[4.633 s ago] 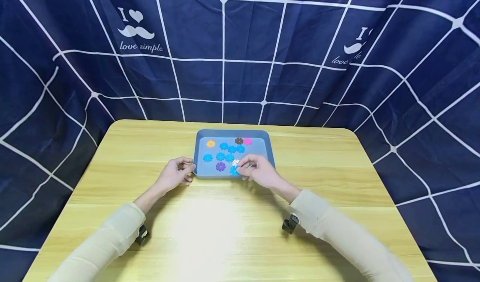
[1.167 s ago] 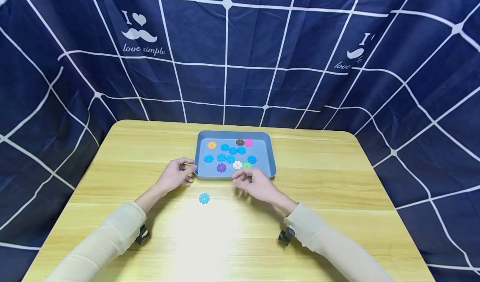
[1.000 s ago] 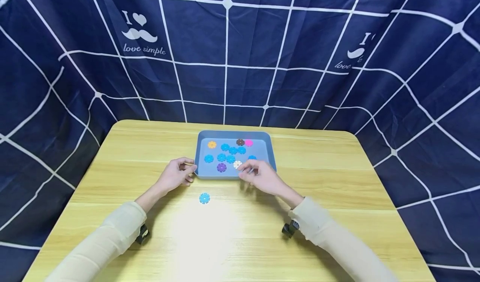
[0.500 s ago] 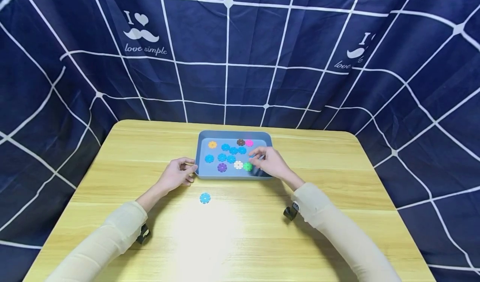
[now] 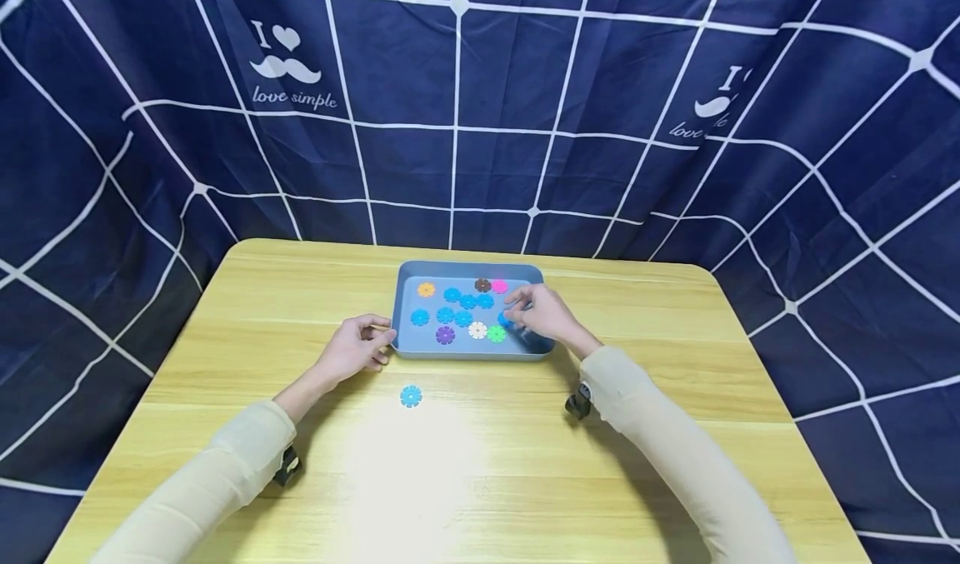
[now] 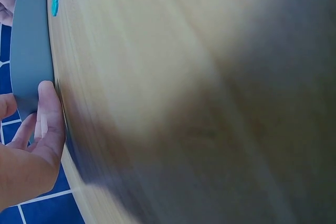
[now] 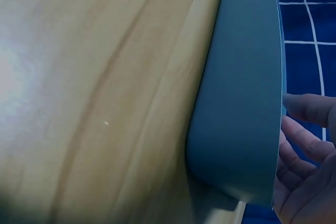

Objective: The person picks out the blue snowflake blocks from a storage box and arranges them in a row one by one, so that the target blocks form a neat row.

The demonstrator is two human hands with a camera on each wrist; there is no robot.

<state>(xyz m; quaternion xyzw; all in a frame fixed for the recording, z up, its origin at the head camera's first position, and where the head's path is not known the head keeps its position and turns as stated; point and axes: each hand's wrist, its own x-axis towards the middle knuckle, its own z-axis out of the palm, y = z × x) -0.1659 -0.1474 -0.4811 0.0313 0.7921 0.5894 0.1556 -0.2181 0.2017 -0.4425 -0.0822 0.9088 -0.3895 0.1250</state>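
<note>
A blue-grey tray (image 5: pixel 472 353) on the wooden table holds several flat, notched, flower-shaped plastic discs. My left hand (image 5: pixel 352 349) grips the tray's near left corner, its thumb against the wall in the head view. In the tray's right part, my right hand (image 5: pixel 546 312) pinches a blue disc (image 5: pixel 505 319) between thumb and fingers, which partly cover it. Just beside lie a green disc (image 5: pixel 497 333) and a white disc (image 5: pixel 477 330). In the right wrist view the tray wall (image 7: pixel 236 98) hides most of what the fingertips touch.
One loose blue disc (image 5: pixel 411 396) lies on the table (image 5: pixel 637 339) in front of the tray. Inside the tray are also purple (image 5: pixel 445 335), orange (image 5: pixel 426 289), brown (image 5: pixel 482 285) and pink (image 5: pixel 498 286) discs. A dark blue checked cloth (image 5: pixel 390 72) hangs around the table.
A blue disc has appeared on the table before the tray. My right hand has passed the green disc and moved right onto a blue one. My left hand stays at the corner.
</note>
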